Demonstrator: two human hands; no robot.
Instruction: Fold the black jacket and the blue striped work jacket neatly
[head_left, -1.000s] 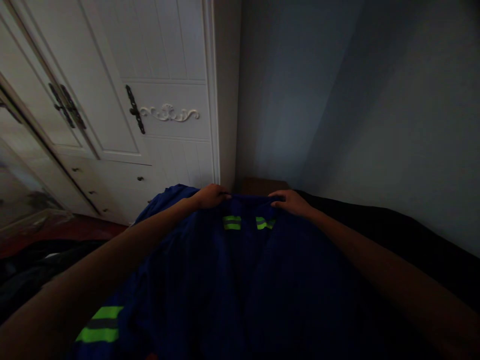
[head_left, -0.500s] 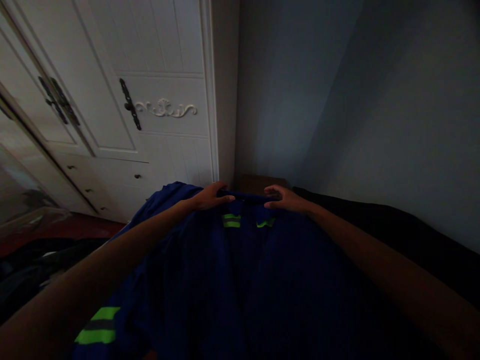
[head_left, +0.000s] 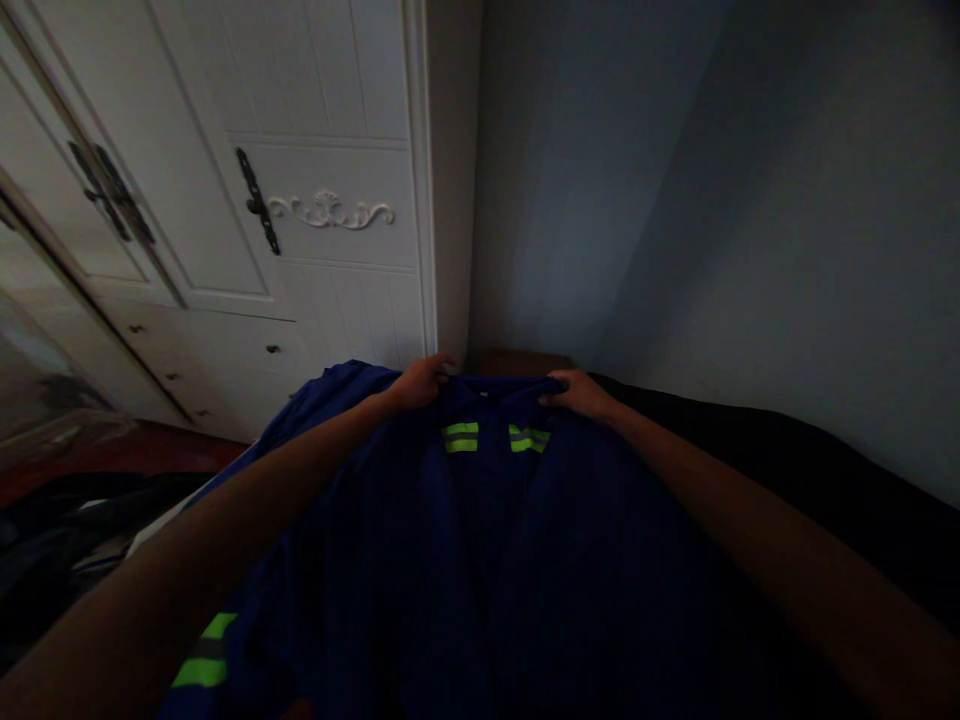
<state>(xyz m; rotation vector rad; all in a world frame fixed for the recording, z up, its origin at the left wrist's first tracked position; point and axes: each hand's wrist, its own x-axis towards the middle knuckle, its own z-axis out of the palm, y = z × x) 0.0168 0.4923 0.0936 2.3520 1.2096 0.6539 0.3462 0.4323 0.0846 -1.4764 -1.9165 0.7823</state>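
A dark blue work jacket (head_left: 390, 520) with yellow-green and grey reflective strips lies spread in front of me, its collar at the far end. My left hand (head_left: 421, 382) is closed on the left side of the collar. On the collar's right side, my right hand (head_left: 579, 393) pinches the cloth between thumb and fingers. Between the two hands the collar is stretched out, and short reflective strips show just below it. The jacket's lower right part is lost in shadow.
A white wardrobe (head_left: 337, 300) with dark handles stands at the far left. A grey wall (head_left: 787, 250) rises behind and to the right. Black cloth (head_left: 750, 440) lies along the right, a brown box-like thing (head_left: 525, 362) behind the collar, and dark clothes (head_left: 45, 540) at the left.
Both hands have gone from loosely spread fingers to gripping the collar and have moved slightly apart. The collar is now opened out, with more of the right reflective strip showing.
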